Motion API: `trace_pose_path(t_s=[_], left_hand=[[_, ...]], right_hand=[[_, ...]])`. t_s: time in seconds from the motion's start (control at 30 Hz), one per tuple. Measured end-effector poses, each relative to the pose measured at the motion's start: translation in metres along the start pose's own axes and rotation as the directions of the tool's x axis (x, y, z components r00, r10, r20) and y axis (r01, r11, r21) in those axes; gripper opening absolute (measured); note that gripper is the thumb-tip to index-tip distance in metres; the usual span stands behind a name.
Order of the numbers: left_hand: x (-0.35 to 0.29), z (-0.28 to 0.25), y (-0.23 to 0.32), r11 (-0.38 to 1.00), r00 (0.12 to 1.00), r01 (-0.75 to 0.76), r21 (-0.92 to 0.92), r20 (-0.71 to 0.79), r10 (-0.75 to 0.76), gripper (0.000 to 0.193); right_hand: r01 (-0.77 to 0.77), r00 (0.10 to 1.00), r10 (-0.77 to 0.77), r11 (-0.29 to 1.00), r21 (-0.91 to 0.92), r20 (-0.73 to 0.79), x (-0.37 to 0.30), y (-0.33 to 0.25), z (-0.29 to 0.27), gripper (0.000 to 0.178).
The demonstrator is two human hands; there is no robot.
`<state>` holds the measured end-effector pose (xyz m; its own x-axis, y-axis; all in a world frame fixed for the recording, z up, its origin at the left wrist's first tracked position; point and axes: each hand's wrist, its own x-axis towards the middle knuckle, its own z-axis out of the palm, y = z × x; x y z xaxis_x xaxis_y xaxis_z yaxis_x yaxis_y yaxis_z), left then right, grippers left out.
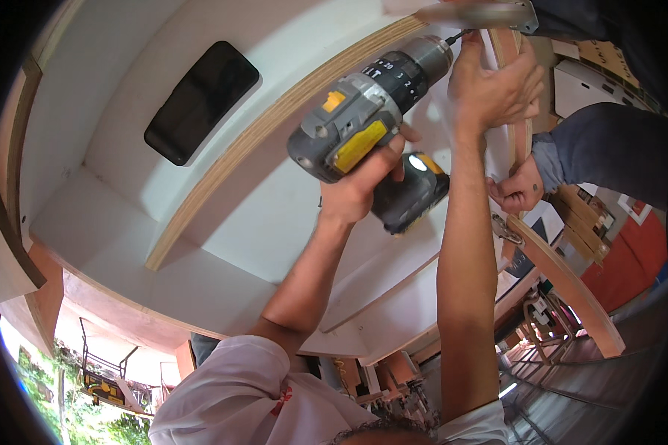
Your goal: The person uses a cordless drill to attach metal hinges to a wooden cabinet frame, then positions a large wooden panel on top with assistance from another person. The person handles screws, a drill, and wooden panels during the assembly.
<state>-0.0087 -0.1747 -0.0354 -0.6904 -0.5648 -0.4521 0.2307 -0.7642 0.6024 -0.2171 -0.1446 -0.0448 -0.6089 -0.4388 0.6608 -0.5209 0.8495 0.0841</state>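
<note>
My left hand (pixel 360 185) is wrapped round the grip of a grey, black and yellow cordless drill (pixel 360 141), held tilted with its chuck up to the right. Its dark battery pack (pixel 408 194) hangs below the grip. The thin bit reaches a corner beneath a blurred metal piece (pixel 479 15). Just right of the bit, my right hand (pixel 493 89) closes over the edge of an upright plywood strip (pixel 518 137), thumb on the near side of the bit tip. Whether the fingers also pinch a screw is hidden.
A black phone (pixel 202 102) lies on the white panel (pixel 274 170), left of a long plywood rib (pixel 274 133). At the right, another person's hand (pixel 518 187), in a dark sleeve, touches the frame. A curved wooden piece (pixel 571 285) juts out below it.
</note>
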Motion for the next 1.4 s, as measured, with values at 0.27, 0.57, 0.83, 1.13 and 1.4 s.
trace_pose_path(t_s=[0.27, 0.57, 0.83, 1.13, 1.4], left_hand=[[0.009, -0.006, -0.006, 0.990, 0.984, -0.140, -0.017, 0.112, 0.141, 0.015], [0.006, -0.002, -0.009, 0.996, 1.000, -0.018, -0.091, 0.008, 0.019, 0.037], [-0.035, 0.005, 0.030, 0.992, 0.997, 0.015, -0.125, -0.067, -0.024, 0.025], [-0.127, -0.041, 0.071, 0.976, 0.997, 0.024, 0.218, -0.082, -0.007, 0.029], [-0.133, -0.067, 0.056, 0.930, 0.999, 0.034, 0.367, -0.013, -0.031, 0.030]], right_hand=[[-0.003, 1.000, 0.003, 1.000, 0.015, -0.012, 0.000, -0.002, -0.002, 0.069], [0.010, 0.999, -0.011, 1.000, -0.026, -0.041, 0.000, -0.004, -0.002, 0.067], [-0.033, 0.999, 0.035, 0.998, 0.047, -0.031, 0.000, -0.013, -0.018, 0.061], [0.002, 0.981, 0.114, 0.800, 0.600, -0.156, -0.014, -0.007, -0.079, 0.076], [-0.739, 0.662, 0.648, 0.479, 0.475, 0.376, -0.272, 0.058, -0.314, 0.017]])
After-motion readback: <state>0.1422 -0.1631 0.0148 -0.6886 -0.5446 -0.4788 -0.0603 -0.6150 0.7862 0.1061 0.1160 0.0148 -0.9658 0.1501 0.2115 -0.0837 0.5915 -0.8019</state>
